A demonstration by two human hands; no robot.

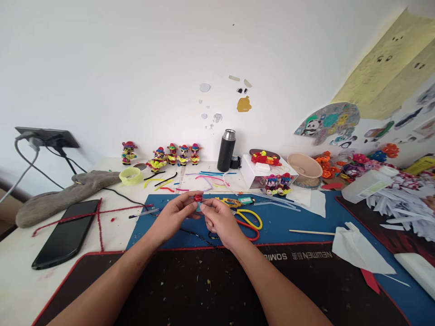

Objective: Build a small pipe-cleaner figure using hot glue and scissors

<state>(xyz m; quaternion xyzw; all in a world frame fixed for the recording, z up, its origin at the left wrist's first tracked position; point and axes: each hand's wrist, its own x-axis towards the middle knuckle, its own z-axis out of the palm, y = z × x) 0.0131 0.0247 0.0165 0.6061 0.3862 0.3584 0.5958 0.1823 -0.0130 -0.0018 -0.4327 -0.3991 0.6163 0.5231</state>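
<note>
My left hand and my right hand meet over the blue mat, their fingertips pinched together. A small red piece shows above my left fingertips, and my left hand grips it. Between both hands is a small pale bluish piece, pinched by my right fingers; its shape is too small to tell. Scissors with yellow and red handles lie just right of my right hand. A pen rests left of my left hand.
A black phone lies at the left with red fuzzy strips across it. Behind stand several small figures, a black bottle and a white box. At the right are a stick, a crumpled tissue and paper strips.
</note>
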